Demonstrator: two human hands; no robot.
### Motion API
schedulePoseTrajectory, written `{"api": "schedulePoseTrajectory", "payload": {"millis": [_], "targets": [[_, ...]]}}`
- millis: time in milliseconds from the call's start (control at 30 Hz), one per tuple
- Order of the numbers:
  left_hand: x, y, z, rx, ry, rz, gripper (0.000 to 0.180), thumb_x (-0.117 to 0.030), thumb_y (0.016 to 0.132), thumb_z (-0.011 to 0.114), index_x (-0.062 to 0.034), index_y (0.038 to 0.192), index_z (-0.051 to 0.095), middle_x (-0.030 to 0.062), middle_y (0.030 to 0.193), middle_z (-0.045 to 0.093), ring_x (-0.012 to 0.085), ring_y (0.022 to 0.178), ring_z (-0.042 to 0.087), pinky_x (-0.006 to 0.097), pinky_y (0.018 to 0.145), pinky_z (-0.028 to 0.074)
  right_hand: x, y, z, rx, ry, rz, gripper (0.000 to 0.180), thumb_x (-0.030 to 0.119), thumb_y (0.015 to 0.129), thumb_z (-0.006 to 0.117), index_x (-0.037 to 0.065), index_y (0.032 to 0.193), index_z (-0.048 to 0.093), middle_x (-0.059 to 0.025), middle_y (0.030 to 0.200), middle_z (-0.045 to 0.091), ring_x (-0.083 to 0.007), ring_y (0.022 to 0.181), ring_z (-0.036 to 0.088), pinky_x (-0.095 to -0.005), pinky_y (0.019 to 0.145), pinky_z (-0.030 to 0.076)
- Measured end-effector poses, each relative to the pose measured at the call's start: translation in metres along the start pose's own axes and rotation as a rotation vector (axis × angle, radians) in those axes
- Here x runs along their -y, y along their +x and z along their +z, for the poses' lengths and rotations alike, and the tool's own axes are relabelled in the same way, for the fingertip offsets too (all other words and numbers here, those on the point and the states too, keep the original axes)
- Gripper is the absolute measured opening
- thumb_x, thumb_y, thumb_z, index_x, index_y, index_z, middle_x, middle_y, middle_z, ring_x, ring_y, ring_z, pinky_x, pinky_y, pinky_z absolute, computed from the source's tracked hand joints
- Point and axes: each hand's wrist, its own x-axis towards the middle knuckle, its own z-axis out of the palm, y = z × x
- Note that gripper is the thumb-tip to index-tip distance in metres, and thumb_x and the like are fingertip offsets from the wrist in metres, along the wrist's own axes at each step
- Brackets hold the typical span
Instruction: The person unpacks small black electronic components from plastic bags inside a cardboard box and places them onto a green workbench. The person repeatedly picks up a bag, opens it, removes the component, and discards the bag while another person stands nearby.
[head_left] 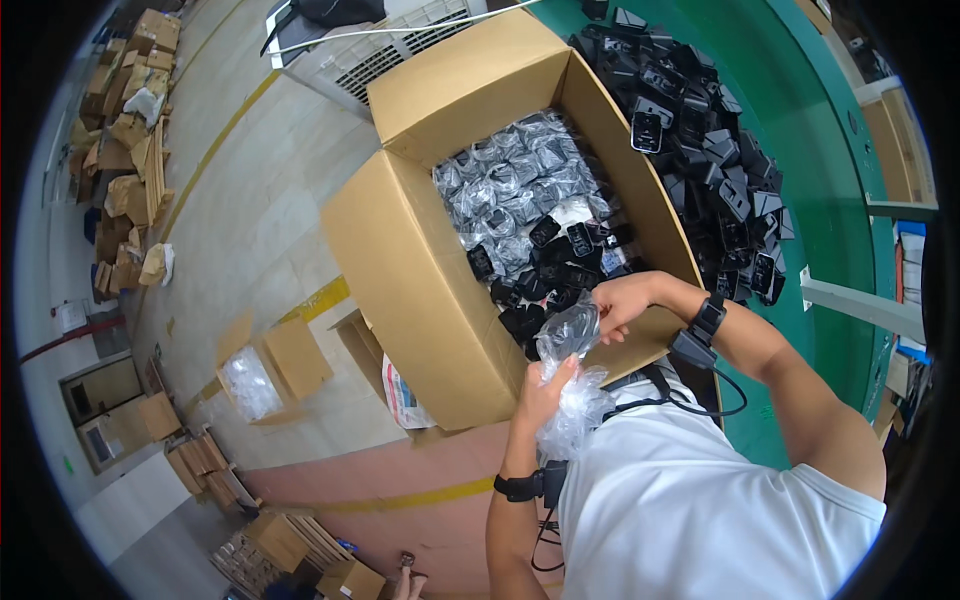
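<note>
Your left hand [545, 385] grips bag bundle [578, 410], frame centre; right hand [615, 303] pinches clear bag [566, 332] open. Bagging step; next likely needs black part [545, 232] from carton [420, 270].

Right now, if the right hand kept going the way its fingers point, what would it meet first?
The right hand points left and slightly down, pinching the top of a clear plastic bag that the left hand holds from below. So the bag comes first; past it probably the cardboard box, though depth is unclear.

Bag contents: dark item inside the clear plastic bag [566, 335] too blurred to identify.
Left hand [545, 392]: fingers partly hidden behind bunched bags.
Cardboard box [420, 270]: lower layers hidden under packed parts.
</note>
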Motion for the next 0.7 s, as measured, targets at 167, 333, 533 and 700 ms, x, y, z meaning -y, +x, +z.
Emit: {"api": "schedulePoseTrajectory", "payload": {"millis": [167,333,533,700], "targets": [[0.003,-0.016,-0.015,0.018,0.729,-0.004,0.028,-0.023,0.091,0.054,-0.0012,0.077,0.063,0.0005,0.068,0.061,0.0108,0.059,0.052,0.028,0.056,0.042,-0.028,0.067,-0.058,-0.582,-0.260,0.109,0.018,0.022,0.076,0.062,0.010,0.087,0.067,-0.0078,0.080,0.068,-0.0191,0.071,0.065,-0.0352,0.065,0.051],[0.002,-0.036,-0.006,-0.014,-0.026,-0.189,0.024,-0.020,0.089,0.051,0.0001,0.086,0.064,0.0028,0.079,0.064,0.0144,0.065,0.055,0.029,0.061,0.045,-0.030,0.166,-0.051,-0.935,-0.975,0.085,0.040,0.016,0.076,0.060,0.017,0.116,0.054,-0.0143,0.111,0.051,-0.0338,0.099,0.057,-0.0414,0.076,0.052],[-0.004,-0.051,-0.007,-0.110,0.086,0.064,0.025,-0.009,0.084,0.046,0.0000,0.100,0.063,0.0032,0.089,0.064,0.0115,0.074,0.056,0.025,0.069,0.046,-0.057,0.186,-0.051,-1.045,-0.811,0.056,0.021,0.012,0.079,0.057,0.011,0.099,0.060,-0.0162,0.089,0.064,-0.0331,0.079,0.064,-0.0402,0.070,0.052],[-0.015,-0.031,-0.017,-0.201,0.035,0.073,0.027,-0.012,0.081,0.047,0.0008,0.097,0.064,0.0042,0.084,0.064,0.0099,0.073,0.056,0.025,0.067,0.045,-0.049,0.117,-0.048,-1.033,-0.006,-0.118,0.009,0.012,0.076,0.066,0.003,0.078,0.063,-0.0099,0.071,0.065,-0.0213,0.070,0.063,-0.0300,0.063,0.050]]}}
